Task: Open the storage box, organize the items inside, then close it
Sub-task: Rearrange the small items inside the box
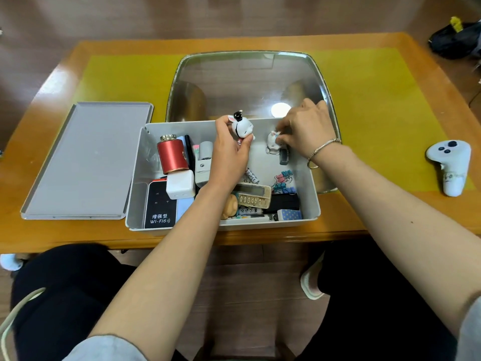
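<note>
Storage box (311, 178) sits open on desk (377, 204), lid (83, 162) beside it. Sorting underway: left hand (229, 155) fingers clamp rabbit figurine (242, 126), right hand (304, 128) pinches second figurine (272, 143). Clutter remains; closing not yet done.

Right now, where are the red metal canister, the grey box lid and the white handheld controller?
red metal canister (171, 156), head view, its side.
grey box lid (86, 162), head view, inner face.
white handheld controller (451, 158), head view, upper body.

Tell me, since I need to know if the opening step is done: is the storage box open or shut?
Open. The lid lies flat on the table, left of the storage box, whose contents show.
</note>
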Action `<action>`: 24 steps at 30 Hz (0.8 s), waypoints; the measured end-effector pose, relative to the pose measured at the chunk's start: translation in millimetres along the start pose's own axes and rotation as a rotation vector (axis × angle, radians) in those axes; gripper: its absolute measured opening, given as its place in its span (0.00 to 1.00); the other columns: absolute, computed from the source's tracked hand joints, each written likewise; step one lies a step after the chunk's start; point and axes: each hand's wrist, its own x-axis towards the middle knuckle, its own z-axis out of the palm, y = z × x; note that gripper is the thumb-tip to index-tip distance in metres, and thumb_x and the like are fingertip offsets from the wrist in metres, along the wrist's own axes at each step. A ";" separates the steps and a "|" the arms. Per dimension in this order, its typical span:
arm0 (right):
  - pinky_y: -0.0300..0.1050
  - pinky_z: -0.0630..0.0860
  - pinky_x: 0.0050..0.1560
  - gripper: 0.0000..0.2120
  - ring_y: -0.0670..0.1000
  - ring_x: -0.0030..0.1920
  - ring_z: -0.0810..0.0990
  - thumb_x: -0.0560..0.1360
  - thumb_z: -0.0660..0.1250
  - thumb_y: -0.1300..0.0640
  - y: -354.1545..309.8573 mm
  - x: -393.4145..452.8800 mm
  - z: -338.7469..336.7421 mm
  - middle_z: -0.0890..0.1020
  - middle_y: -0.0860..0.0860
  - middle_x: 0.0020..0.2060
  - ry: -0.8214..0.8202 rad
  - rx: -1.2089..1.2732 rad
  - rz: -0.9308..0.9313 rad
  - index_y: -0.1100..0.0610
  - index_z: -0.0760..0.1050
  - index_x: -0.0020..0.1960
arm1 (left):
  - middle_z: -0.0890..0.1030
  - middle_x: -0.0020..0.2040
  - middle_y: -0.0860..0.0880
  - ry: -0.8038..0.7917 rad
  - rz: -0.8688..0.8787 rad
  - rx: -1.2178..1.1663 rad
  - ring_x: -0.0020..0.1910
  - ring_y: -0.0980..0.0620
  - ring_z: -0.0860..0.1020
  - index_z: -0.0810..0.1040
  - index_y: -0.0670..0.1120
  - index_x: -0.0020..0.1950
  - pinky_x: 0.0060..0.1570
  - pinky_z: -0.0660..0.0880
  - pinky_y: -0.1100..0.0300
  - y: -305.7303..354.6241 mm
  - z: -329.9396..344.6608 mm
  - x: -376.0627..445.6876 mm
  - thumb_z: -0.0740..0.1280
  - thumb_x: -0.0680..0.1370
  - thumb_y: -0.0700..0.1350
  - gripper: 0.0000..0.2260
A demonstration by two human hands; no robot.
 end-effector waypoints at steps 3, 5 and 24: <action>0.50 0.60 0.52 0.11 0.55 0.54 0.70 0.70 0.71 0.48 -1.1 -1.3 2.4 0.82 0.49 0.49 0.000 -0.021 0.003 0.48 0.82 0.51 | 0.74 0.54 0.50 -0.015 0.000 0.015 0.40 0.58 0.71 0.63 0.45 0.63 0.43 0.69 0.71 -0.4 0.7 -0.1 0.67 0.78 0.40 0.18; 0.50 0.59 0.51 0.10 0.56 0.54 0.70 0.71 0.71 0.49 -2.0 -2.4 4.1 0.82 0.50 0.49 0.015 -0.022 0.000 0.49 0.82 0.51 | 0.75 0.54 0.50 -0.022 -0.008 0.015 0.40 0.59 0.72 0.63 0.46 0.63 0.43 0.69 0.71 -0.6 0.9 0.5 0.67 0.78 0.40 0.18; 0.45 0.58 0.53 0.24 0.50 0.56 0.73 0.67 0.73 0.44 -9.4 -28.9 -6.5 0.83 0.42 0.48 -0.013 0.453 -0.029 0.48 0.76 0.61 | 0.77 0.48 0.51 -0.209 -0.053 -0.050 0.42 0.55 0.73 0.69 0.42 0.62 0.50 0.71 0.61 19.5 -9.3 -5.3 0.71 0.75 0.38 0.18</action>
